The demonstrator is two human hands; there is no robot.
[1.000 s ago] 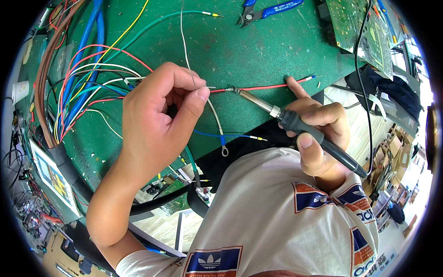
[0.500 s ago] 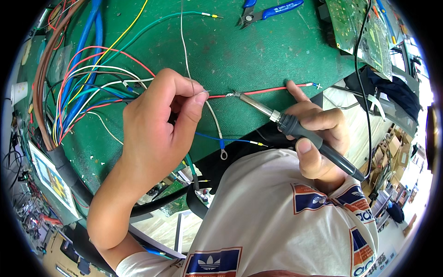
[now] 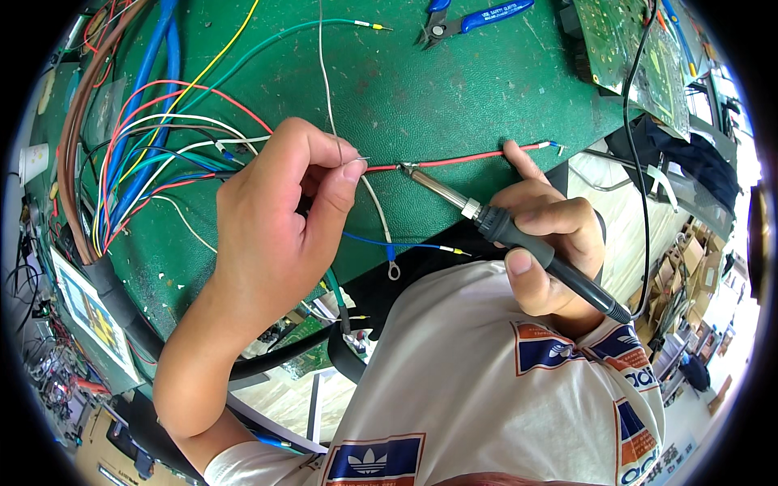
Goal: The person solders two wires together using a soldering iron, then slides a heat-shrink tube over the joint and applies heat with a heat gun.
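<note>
My left hand (image 3: 284,194) pinches a thin silvery solder wire (image 3: 363,159) between thumb and forefinger; its short end sticks out just above the red wire (image 3: 462,158). A dark-handled soldering iron (image 3: 515,231) lies in my right hand (image 3: 559,235), fingers wrapped round its grip. The iron's tip meets a bare, silvery joint (image 3: 403,168) in the red wire. One outstretched finger of that hand rests at the red wire near its terminal end. Below my left fingertips hangs a white wire with a blue-sleeved ring terminal (image 3: 394,271).
Blue-handled cutters (image 3: 478,18) lie on the green mat (image 3: 454,97) at the far side. Several coloured wires fan out from a thick black cable (image 3: 113,292) at left. A green circuit board (image 3: 632,65) stands far right, with the iron's black cord (image 3: 630,121) passing over it.
The iron and my right hand have shifted slightly left, bringing the tip onto the bare joint. The red wire's terminal end has turned a little. My left hand has stayed almost still.
</note>
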